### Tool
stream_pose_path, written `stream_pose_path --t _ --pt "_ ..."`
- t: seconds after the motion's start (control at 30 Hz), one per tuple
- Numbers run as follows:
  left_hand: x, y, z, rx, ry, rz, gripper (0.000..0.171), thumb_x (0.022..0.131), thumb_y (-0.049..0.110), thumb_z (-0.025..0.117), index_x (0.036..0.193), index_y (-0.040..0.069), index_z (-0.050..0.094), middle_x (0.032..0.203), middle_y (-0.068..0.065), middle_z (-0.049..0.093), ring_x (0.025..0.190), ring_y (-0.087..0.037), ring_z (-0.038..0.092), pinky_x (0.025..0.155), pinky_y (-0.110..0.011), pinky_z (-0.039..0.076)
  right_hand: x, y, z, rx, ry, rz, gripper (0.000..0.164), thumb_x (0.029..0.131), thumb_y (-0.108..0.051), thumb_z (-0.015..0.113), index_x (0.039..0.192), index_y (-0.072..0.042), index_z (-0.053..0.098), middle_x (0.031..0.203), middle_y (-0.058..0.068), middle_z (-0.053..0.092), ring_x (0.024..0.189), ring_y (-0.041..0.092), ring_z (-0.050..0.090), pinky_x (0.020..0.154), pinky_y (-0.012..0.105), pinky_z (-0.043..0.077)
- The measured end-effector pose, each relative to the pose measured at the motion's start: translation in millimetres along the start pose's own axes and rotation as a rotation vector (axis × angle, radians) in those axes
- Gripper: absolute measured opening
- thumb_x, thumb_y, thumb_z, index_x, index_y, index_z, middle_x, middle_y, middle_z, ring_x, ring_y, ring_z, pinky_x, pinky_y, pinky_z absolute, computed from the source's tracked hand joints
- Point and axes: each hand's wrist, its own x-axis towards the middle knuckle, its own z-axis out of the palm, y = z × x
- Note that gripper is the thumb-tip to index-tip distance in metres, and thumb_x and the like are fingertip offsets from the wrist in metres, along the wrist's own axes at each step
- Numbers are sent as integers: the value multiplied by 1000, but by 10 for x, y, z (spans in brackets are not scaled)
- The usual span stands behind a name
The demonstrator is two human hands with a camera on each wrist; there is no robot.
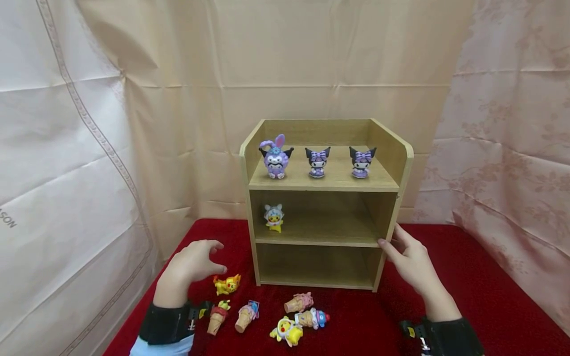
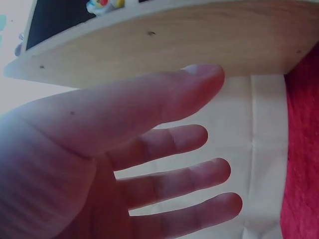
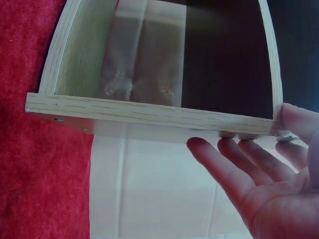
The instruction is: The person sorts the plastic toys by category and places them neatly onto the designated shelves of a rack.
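Note:
A small three-tier wooden shelf stands upright on the red cloth. My right hand holds its right side panel, the thumb on the front edge by the middle board. In the right wrist view, the fingertips lie along the panel's outer face. My left hand hovers left of the shelf with nothing in it, fingers and thumb apart. Below it lies a yellow figurine with orange tufts. In the left wrist view, the thumb overlaps the shelf's side panel.
Three purple figurines, among them a bunny-eared one, stand on the top tier. A yellow figurine in a pale hood stands at the middle tier's left. In front lie several cone figurines, such as a red-topped one, and another yellow figurine.

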Motion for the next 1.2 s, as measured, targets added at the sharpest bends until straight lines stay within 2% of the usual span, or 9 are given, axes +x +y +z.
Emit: stream_pose_path --t 0.2,0.53,0.83,1.03,1.2 --pt "35 -108 73 -38 -58 -2 54 65 26 88 113 12 65 105 -8 64 92 -23 57 71 -44 53 2 8 -2 -2 1 -3 61 96 -21 60 150 -25 30 136 19 48 106 32 57 64 33 57" --pt "106 -210 205 -37 -133 -17 47 63 24 89 104 13 67 97 -5 64 86 -21 56 70 -43 52 9 0 -5 0 2 -9 62 96 -21 60 150 -24 31 135 21 48 105 34 57 64 34 57" --pt "139 -191 326 -32 -196 -14 44 64 23 88 102 12 69 96 -7 65 83 -19 56 70 -41 52 2 2 -3 -6 2 -9 62 96 -21 59 150 -23 30 136 20 48 106 34 56 64 33 56" --pt "141 -151 400 -28 -214 -21 44 63 20 88 102 11 69 97 -6 65 81 -20 56 70 -42 52 1 1 -2 -8 3 -10 62 96 -21 60 150 -23 30 135 20 48 106 34 56 64 33 56" --pt "159 -102 466 -13 -225 -22 41 64 18 87 100 10 70 92 -5 65 74 -18 55 65 -40 52 1 0 0 -10 3 -9 62 96 -22 60 150 -22 30 135 20 48 106 34 56 65 34 57"
